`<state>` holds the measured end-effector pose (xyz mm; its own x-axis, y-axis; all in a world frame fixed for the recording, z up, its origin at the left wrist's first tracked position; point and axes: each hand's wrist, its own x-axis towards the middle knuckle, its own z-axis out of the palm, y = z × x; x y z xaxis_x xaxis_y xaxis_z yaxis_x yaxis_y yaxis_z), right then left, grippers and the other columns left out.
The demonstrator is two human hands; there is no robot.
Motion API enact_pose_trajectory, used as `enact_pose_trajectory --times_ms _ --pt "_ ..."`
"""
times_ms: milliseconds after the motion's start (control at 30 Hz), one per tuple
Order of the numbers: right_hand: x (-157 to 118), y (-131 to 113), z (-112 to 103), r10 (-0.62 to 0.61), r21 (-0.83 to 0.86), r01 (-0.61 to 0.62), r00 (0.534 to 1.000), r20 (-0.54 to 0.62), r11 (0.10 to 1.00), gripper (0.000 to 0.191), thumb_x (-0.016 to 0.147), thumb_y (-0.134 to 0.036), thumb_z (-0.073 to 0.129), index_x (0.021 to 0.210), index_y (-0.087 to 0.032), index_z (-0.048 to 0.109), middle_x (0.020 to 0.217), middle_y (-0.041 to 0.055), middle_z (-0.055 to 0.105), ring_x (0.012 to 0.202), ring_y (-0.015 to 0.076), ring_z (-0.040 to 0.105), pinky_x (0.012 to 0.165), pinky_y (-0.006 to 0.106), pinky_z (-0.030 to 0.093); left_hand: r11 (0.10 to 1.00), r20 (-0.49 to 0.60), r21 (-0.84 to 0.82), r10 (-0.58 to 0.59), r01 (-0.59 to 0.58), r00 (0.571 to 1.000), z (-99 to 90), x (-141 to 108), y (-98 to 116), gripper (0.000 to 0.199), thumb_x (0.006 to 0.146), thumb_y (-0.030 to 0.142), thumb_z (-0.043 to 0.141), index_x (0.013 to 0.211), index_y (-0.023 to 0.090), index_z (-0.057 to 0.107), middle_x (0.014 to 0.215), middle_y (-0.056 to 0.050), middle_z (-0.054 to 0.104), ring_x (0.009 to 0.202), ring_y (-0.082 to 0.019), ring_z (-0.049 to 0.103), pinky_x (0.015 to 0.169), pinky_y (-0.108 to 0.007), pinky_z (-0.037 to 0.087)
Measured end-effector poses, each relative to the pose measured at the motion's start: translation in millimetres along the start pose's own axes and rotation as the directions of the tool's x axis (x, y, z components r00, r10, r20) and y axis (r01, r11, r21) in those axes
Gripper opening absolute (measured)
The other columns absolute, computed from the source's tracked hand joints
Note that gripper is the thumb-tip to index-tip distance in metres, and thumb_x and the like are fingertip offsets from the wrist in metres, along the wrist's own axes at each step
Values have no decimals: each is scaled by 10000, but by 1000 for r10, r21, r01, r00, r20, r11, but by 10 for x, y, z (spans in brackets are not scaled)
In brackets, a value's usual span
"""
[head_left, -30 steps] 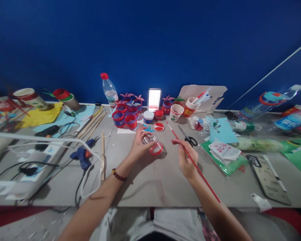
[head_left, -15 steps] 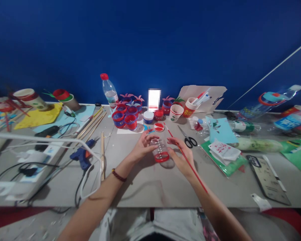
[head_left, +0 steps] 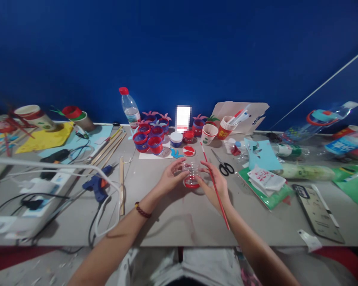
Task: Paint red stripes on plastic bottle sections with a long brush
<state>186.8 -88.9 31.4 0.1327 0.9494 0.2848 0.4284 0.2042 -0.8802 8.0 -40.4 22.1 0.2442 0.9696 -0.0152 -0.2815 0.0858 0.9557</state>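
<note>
Between my two hands is a clear plastic bottle section point(head_left: 191, 170) with a red-painted band around its lower edge. The fingers of my left hand point(head_left: 170, 177) curl around its left side. My right hand point(head_left: 215, 185) grips its right side with the thumb near the red band. A red paintbrush point(head_left: 217, 190) also rests in my right hand, its handle slanting down toward me. Just beyond my fingers lie a blue paper cutout point(head_left: 175, 153) and a round lid with red paint point(head_left: 189, 151).
Painted red-and-blue cups point(head_left: 155, 144) cluster behind, near a water bottle point(head_left: 130, 109) and a white-lidded jar point(head_left: 176, 139). Scissors point(head_left: 226, 168) lie to the right. On the left are a blue glue gun point(head_left: 99, 184), wooden sticks point(head_left: 122, 186) and a white cable point(head_left: 103, 171).
The paintbrush has swung so its handle end sits further left and more upright. My hands have shifted slightly with the bottle section, and the blue cutout shows more fully.
</note>
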Motion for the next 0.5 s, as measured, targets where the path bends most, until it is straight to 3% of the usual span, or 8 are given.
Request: enact_pose_trajectory --times_ms 200,333,500 --pt "-11 -3 16 -15 -64 15 1000 1 998 546 789 -360 732 1296 -250 562 1123 88 718 963 247 715 882 417 566 999 58 24 24 -25 998 38 -52 29 666 626 259 880 1228 249 596 1134 -92 701 1173 -290 632 998 -515 510" --pt "0 -25 21 -25 -90 27 1000 14 996 537 776 -364 732 1275 -252 568 1075 69 719 916 242 714 828 402 570 998 97 58 13 -19 995 45 -77 27 801 564 202 899 1285 269 557 1182 -95 663 1153 -310 634 913 -502 564" --pt "11 -37 -11 -67 -88 62 996 -56 994 425 788 -385 710 1184 -265 615 1142 78 705 1002 258 684 862 416 551 993 117 115 2 -16 993 48 -92 37 838 609 196 866 1355 316 505 1198 -89 636 1123 -290 639 882 -489 577"
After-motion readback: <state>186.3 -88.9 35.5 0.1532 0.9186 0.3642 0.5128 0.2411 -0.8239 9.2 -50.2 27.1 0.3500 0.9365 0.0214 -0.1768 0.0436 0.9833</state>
